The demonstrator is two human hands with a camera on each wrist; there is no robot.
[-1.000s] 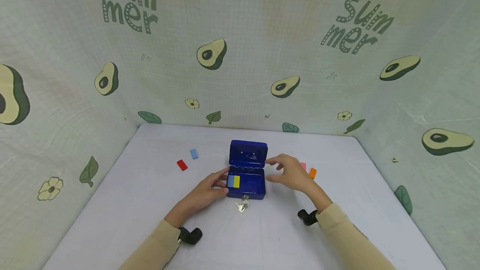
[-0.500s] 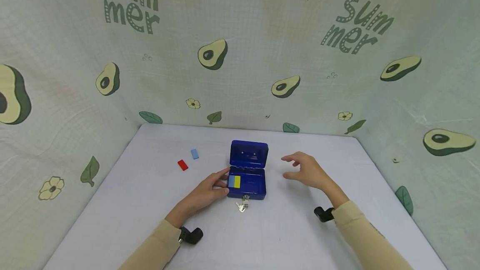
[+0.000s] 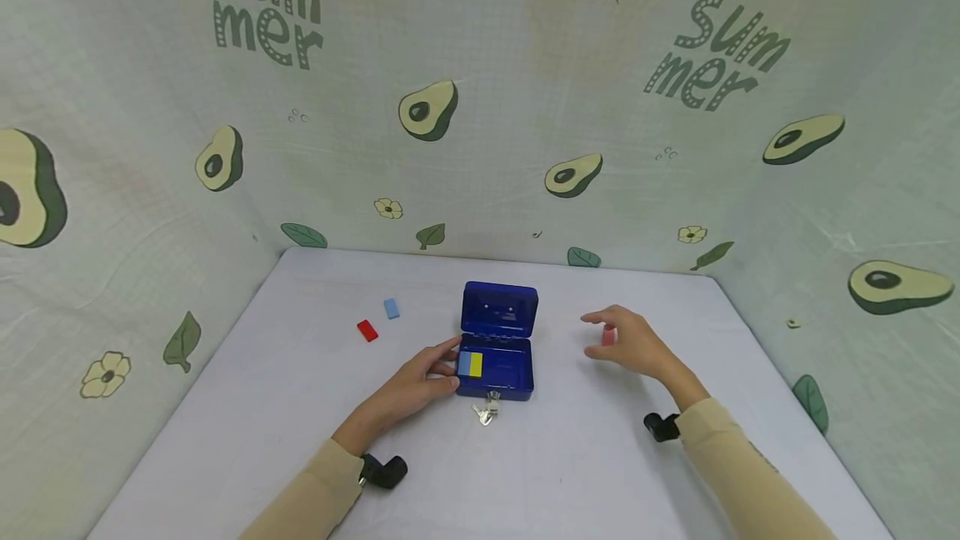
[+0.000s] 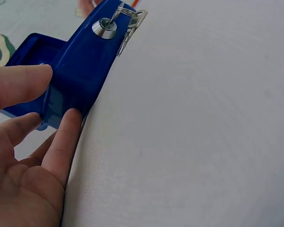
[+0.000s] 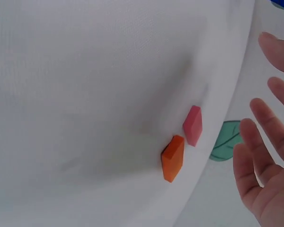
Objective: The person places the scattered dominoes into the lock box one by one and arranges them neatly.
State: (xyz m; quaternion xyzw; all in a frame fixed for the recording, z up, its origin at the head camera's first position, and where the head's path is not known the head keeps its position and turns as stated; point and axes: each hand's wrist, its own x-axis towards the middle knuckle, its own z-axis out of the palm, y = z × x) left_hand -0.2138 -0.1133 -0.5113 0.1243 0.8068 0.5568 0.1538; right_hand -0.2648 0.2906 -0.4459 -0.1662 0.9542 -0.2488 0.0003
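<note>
A small blue cash box (image 3: 510,372) stands with its lid (image 3: 498,309) raised, a light blue block (image 3: 464,363) and a yellow block (image 3: 476,365) side by side at the left inside it. Keys (image 4: 131,28) hang from the front lock. My left hand (image 3: 408,386) rests its fingertips and thumb against the box's left side. To the right, my right hand (image 3: 628,343) hovers with fingers spread and nothing between them. Below it on the table lie a pink block (image 5: 193,126) and an orange block (image 5: 173,158); the head view hides the orange one.
A red block (image 3: 367,330) and another light blue block (image 3: 392,308) lie on the white table (image 3: 315,282), left of the box. Patterned cloth walls (image 3: 495,107) close off the back and both sides.
My right hand has moved rightward, away from the box's right side to above the pink and orange blocks. The left hand stays at the box.
</note>
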